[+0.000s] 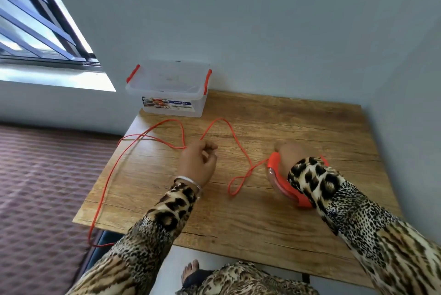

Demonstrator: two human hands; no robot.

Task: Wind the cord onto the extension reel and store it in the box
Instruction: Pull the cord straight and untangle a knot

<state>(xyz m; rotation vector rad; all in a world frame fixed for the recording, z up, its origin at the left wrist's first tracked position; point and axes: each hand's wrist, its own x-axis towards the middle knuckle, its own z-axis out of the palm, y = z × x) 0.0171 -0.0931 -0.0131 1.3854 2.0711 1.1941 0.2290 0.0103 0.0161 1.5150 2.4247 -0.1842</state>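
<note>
An orange cord [229,127] lies in loose loops across the wooden table [298,127] and hangs off its left edge toward the floor. My left hand [199,162] hovers over the cord near the table's middle, fingers curled, with the cord passing under the fingertips. The orange extension reel [276,177] stands on the table at the right, and my right hand [290,154] reaches through its ring and holds it; the fingers are hidden. A clear plastic box [167,89] with orange latches sits open at the table's far left corner.
The table stands against a grey wall at the back and right. A patterned mattress [43,187] lies to the left below a barred window [35,20]. My foot [189,271] shows under the table's front edge.
</note>
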